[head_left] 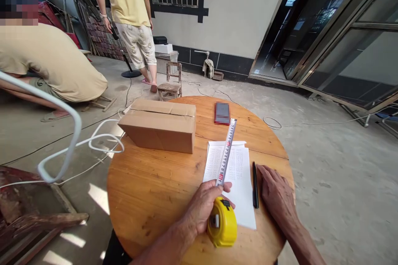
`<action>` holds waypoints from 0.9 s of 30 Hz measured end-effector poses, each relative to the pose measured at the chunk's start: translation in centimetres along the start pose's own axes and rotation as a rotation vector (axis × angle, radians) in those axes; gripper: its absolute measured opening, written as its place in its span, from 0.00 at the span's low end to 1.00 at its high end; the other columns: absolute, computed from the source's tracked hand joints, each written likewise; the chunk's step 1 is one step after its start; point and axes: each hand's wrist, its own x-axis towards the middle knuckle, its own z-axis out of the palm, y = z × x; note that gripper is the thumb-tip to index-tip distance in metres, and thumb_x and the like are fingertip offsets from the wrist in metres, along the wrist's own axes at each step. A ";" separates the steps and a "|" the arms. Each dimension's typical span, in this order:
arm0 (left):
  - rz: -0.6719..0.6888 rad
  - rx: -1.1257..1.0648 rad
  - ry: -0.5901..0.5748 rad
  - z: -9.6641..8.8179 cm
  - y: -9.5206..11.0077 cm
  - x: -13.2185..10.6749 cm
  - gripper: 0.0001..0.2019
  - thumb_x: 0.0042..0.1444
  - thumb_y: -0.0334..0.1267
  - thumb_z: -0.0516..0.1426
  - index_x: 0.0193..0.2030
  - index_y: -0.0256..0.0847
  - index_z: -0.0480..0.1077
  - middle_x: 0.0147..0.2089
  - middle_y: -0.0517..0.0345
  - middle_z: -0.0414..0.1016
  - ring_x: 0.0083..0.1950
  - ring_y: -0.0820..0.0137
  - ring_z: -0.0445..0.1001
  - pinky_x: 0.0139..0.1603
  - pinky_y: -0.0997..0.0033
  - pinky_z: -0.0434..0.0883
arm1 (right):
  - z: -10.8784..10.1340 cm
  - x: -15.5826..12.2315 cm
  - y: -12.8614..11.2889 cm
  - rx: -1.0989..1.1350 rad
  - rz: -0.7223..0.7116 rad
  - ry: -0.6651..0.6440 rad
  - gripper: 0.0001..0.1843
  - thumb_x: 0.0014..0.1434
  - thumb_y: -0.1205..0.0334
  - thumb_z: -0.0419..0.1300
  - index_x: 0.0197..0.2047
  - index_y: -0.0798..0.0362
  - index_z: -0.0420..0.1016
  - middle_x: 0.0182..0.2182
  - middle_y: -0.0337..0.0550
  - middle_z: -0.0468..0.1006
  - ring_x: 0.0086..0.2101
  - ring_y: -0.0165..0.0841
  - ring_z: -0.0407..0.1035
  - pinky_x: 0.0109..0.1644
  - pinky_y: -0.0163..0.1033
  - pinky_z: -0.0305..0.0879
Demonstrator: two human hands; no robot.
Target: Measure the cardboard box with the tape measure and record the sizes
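My left hand (207, 203) is closed on a yellow tape measure (222, 223), thumb and fingers pinching its blade just above the case. The blade (228, 149) is drawn out and points away from me, over white sheets of paper (239, 207) with rows of small print. Resting on the tabletop at the right, my right hand (277, 190) holds nothing, its fingers stretched out. Beside those fingers lies a black pen (255, 184), along the paper's right edge. A closed cardboard box (161, 126) sits on the table's far left part.
The round wooden table (149, 190) carries a phone-like object (222, 113) in a red case near its far edge. Beyond stand a small wooden chair (171, 85) and a person (127, 4) in a yellow top. Another person (52, 62) crouches left, near a white curved tube (70, 120).
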 end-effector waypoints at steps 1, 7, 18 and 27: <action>0.001 0.002 0.000 0.0 0.0 0.0 0.14 0.45 0.45 0.60 0.33 0.36 0.67 0.42 0.45 0.78 0.24 0.73 0.73 0.22 0.75 0.63 | 0.0 0.0 0.1 0.016 0.005 0.011 0.20 0.61 0.69 0.43 0.52 0.53 0.68 0.47 0.48 0.75 0.45 0.40 0.69 0.46 0.46 0.64; 0.013 0.026 -0.004 -0.2 -0.5 0.4 0.13 0.45 0.45 0.58 0.34 0.37 0.67 0.23 0.55 0.75 0.20 0.72 0.69 0.23 0.74 0.63 | 0.0 -0.2 0.3 0.029 0.045 0.053 0.19 0.62 0.66 0.42 0.51 0.54 0.68 0.48 0.49 0.74 0.44 0.41 0.70 0.44 0.45 0.67; 0.034 0.014 -0.052 0.1 -0.6 0.8 0.15 0.37 0.44 0.58 0.32 0.36 0.69 0.31 0.48 0.76 0.20 0.70 0.72 0.20 0.73 0.64 | 1.1 -0.3 1.5 0.010 0.109 0.069 0.21 0.60 0.60 0.42 0.47 0.51 0.72 0.49 0.45 0.75 0.37 0.42 0.74 0.35 0.45 0.71; 0.073 -0.032 -0.212 0.1 0.1 0.4 0.14 0.36 0.42 0.58 0.29 0.35 0.69 0.45 0.42 0.75 0.21 0.70 0.73 0.20 0.72 0.64 | 1.0 -0.1 1.9 0.071 0.124 0.103 0.21 0.59 0.60 0.42 0.45 0.52 0.73 0.49 0.47 0.75 0.41 0.41 0.74 0.38 0.45 0.73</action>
